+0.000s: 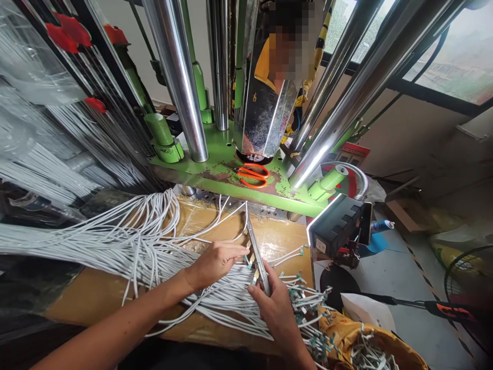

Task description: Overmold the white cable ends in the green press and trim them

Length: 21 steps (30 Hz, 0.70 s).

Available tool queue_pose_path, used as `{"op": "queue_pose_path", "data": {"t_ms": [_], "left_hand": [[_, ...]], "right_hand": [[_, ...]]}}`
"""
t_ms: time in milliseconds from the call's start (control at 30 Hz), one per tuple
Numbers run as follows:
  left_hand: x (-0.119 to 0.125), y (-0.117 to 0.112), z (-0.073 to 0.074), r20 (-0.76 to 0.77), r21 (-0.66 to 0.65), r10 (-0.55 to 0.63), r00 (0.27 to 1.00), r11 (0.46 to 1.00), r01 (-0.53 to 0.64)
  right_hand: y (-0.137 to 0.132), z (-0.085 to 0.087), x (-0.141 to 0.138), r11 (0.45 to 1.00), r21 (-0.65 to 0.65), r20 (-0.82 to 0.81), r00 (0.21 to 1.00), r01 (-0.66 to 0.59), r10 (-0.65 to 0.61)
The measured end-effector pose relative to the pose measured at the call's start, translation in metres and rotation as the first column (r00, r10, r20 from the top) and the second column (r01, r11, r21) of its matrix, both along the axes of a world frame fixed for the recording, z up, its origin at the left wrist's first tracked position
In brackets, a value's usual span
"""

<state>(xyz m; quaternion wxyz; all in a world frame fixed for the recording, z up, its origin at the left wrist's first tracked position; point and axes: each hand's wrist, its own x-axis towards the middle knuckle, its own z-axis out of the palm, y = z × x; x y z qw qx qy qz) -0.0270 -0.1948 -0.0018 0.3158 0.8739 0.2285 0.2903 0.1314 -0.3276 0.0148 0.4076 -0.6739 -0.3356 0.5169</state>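
With right hand [278, 300] clamped on metal bar [259, 259], left hand [215, 262] at its side, grip indeterminable, beware possible bar tilt from white cables [115, 252] snagging.

The right hand [275, 304] grips the lower end of a slim metal bar [256, 249], and the left hand [215, 261] has its fingertips beside it. White cables [162, 259] spread across a brown-covered bench [96, 294]. Orange-handled scissors [251, 176] lie on the green press plate [217, 146], behind the bar.
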Motion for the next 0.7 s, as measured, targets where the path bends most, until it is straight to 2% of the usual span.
{"op": "queue_pose_path", "data": {"t_ms": [167,367,567,700], "left_hand": [[-0.0030,-0.0001,-0.0001,-0.003,0.106,-0.025,1.000,0.994,0.025],[-0.0056,0.0012,-0.0026,-0.028,0.125,-0.024,0.999,0.992,0.027],[-0.0039,0.0014,-0.0075,-0.034,0.095,-0.020,0.999,0.995,0.023],[0.0014,0.0019,-0.0039,0.004,-0.027,0.013,1.000,1.000,-0.013]], "right_hand": [[0.0007,0.0009,0.0001,1.000,0.029,0.013,1.000,-0.011,0.010],[0.0010,-0.0009,0.0003,0.999,0.029,0.013,1.000,-0.017,0.016],[0.0004,0.0005,-0.0003,0.999,0.043,0.047,0.998,-0.031,0.029],[0.0013,0.0054,-0.0007,0.994,0.077,0.072,0.995,-0.074,0.068]]}}
